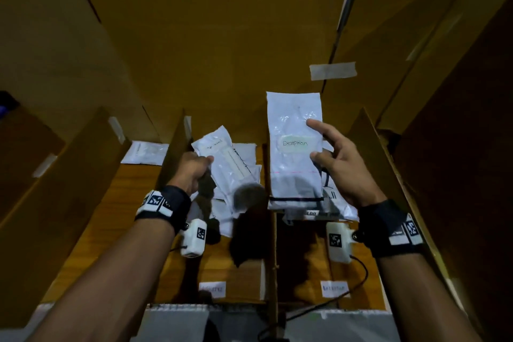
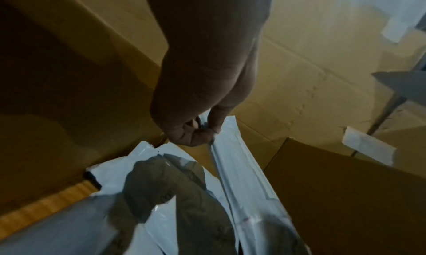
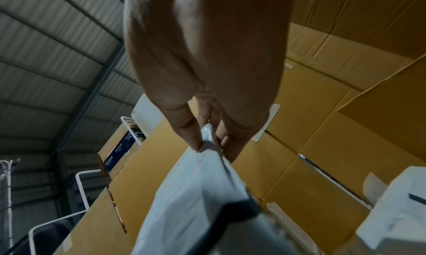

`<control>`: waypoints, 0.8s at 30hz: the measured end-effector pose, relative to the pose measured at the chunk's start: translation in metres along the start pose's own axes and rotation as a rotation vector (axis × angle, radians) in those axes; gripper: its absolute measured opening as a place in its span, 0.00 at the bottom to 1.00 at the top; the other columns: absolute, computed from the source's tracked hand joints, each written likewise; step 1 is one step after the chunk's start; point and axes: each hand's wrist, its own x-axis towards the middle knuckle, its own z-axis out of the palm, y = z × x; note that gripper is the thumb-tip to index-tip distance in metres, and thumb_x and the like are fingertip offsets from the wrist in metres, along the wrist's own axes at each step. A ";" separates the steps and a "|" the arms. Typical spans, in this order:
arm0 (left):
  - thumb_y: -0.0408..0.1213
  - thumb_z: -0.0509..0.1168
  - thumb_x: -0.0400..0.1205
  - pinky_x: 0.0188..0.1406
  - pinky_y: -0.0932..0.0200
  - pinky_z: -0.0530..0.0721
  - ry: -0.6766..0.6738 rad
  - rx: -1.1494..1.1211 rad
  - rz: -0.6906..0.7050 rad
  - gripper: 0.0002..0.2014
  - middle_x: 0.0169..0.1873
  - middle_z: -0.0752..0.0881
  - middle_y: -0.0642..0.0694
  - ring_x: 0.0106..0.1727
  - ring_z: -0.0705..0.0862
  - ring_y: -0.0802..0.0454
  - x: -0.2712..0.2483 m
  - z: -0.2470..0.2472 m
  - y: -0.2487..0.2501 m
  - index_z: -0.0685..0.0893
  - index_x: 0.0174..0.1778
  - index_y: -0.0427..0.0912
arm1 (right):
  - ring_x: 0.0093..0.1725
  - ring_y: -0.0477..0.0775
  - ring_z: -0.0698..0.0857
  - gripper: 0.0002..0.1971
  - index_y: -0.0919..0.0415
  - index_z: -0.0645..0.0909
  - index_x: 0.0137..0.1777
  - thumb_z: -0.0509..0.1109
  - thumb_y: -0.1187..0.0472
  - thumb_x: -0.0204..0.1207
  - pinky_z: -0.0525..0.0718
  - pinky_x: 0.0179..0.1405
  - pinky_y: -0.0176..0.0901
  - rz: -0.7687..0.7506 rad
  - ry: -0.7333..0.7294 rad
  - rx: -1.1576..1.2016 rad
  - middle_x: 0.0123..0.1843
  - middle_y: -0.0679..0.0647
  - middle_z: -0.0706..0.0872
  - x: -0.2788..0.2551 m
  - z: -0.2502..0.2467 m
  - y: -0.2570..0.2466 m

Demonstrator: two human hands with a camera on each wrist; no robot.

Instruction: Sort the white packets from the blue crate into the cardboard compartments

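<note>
left compartment [image 1: 91, 230]: one white packet [image 1: 145, 152] lies flat at its far end, well apart from both hands.
left divider [image 1: 172, 155]: an upright cardboard wall; the left hand sits just to its right.
left hand [image 1: 194, 168]: fingers curled, pinching the edge of a packet; the left wrist view shows thumb and forefinger clamped on its rim.
left packet [image 1: 224, 159]: white, with a handwritten label too blurred to read; long axis tilted, far end leaning left, near end hanging toward the pile below.
middle compartment [image 1: 236, 275]: holds a loose pile of packets [image 1: 244, 153] directly under the left hand; a small label [image 1: 212, 289] on its near floor is unreadable.
centre divider [image 1: 273, 253]: thin cardboard wall running near to far between the two hands.
exception packet [image 1: 294, 147]: white, held upright with its long axis near to far, a label reading "exception" facing the camera; it hangs over the right compartment.
right hand [image 1: 340, 159]: thumb and fingers pinch the packet's right edge, the forefinger held straighter along its face.
right compartment [image 1: 369, 264]: more packets [image 1: 337, 200] lie beneath the held one; its floor label [image 1: 334, 287] is blurred.
key relation: each packet already hangs above a compartment, the right hand nearer the right one, so judged from here a plain lowering would do.
blue crate: not in view.
</note>
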 end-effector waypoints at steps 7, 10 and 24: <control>0.27 0.68 0.90 0.24 0.60 0.82 0.058 -0.161 -0.058 0.04 0.33 0.83 0.41 0.29 0.83 0.50 0.022 0.009 -0.022 0.84 0.59 0.35 | 0.36 0.49 0.77 0.32 0.46 0.76 0.84 0.64 0.78 0.87 0.82 0.49 0.40 -0.056 -0.013 -0.028 0.65 0.51 0.89 0.032 -0.007 0.007; 0.25 0.66 0.90 0.19 0.60 0.82 0.061 -0.229 -0.074 0.11 0.32 0.80 0.41 0.30 0.80 0.48 0.029 0.014 -0.025 0.78 0.43 0.41 | 0.40 0.69 0.69 0.33 0.39 0.78 0.82 0.66 0.76 0.87 0.76 0.51 0.55 -0.063 -0.037 -0.073 0.71 0.82 0.73 0.042 -0.009 0.012; 0.29 0.70 0.86 0.35 0.54 0.90 0.246 -0.401 -0.076 0.06 0.46 0.92 0.36 0.40 0.91 0.44 0.076 0.031 -0.034 0.87 0.55 0.30 | 0.86 0.59 0.74 0.34 0.35 0.80 0.79 0.67 0.76 0.86 0.81 0.76 0.75 -0.027 0.092 -0.006 0.87 0.43 0.73 0.059 -0.028 0.034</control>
